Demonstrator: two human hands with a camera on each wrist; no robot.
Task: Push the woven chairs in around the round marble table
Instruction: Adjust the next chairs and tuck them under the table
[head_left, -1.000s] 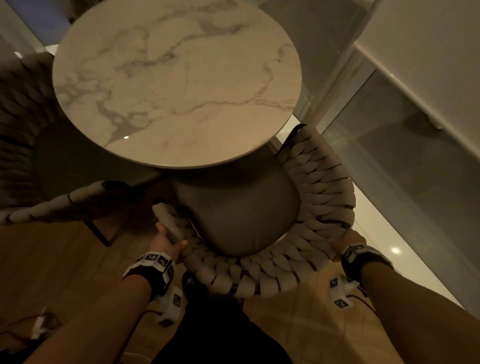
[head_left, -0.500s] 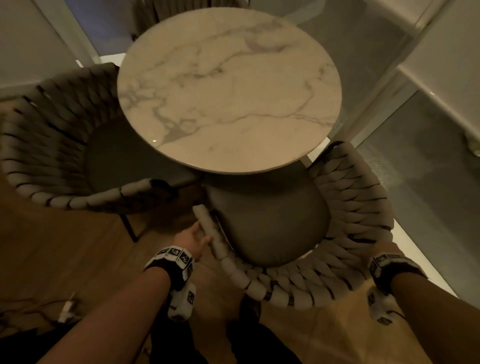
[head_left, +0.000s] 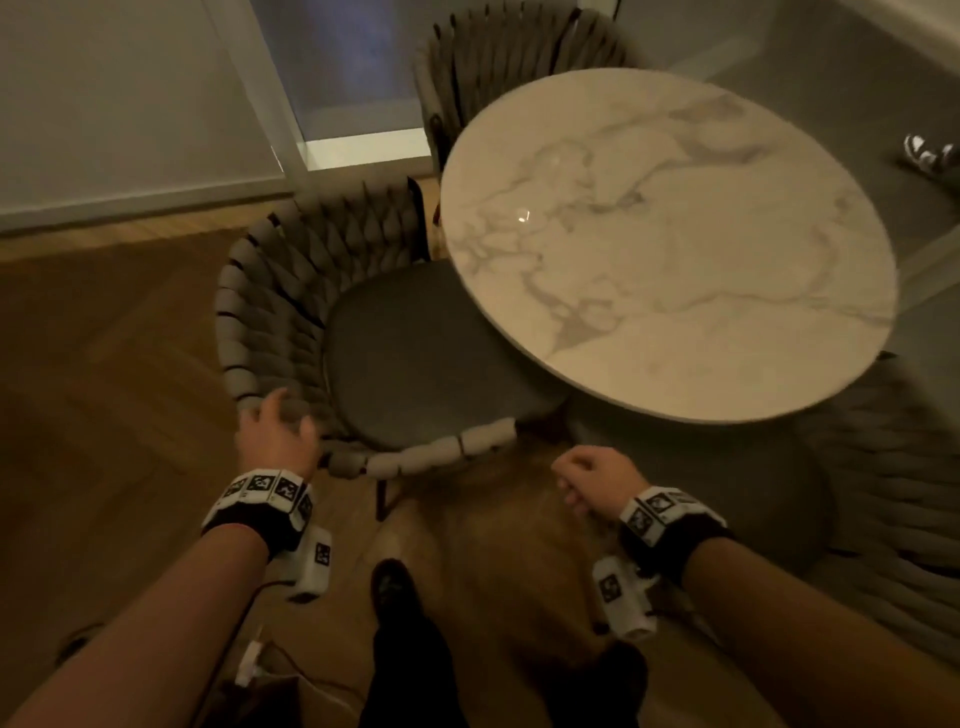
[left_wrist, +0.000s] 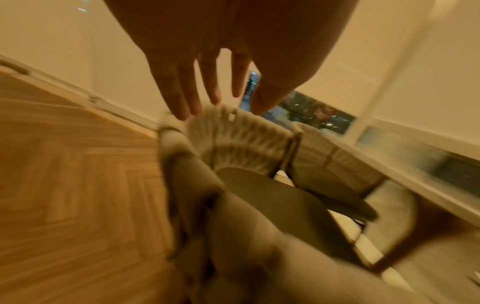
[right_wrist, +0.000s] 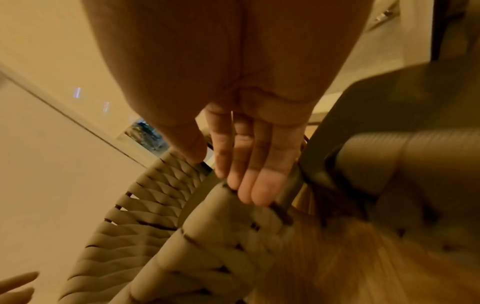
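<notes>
Left hand (head_left: 275, 441) reaches over the near back corner of the left woven chair (head_left: 291, 312), fingers (left_wrist: 182, 96) straight and spread; whether the tips actually touch the rim cannot be told through the blur, and nothing is held. Right hand (head_left: 592, 478) hangs above the wood floor (head_left: 104, 364) just off the end of that chair's near arm, fingers loosely bent and holding nothing; in the right wrist view its fingertips (right_wrist: 257, 189) sit close to the arm's end.

This chair has a low curved back and arms wrapped in thick grey-beige rope over a dark frame, with a dark grey seat cushion (head_left: 415, 364). Its seat front lies partly under the round marble table (head_left: 670, 244), whose white top carries grey veins. A second woven chair (head_left: 509, 62) stands at the far side, its back upright against the table's edge. A third (head_left: 893, 519), blurred, sits at the right with its seat running under the tabletop.
</notes>
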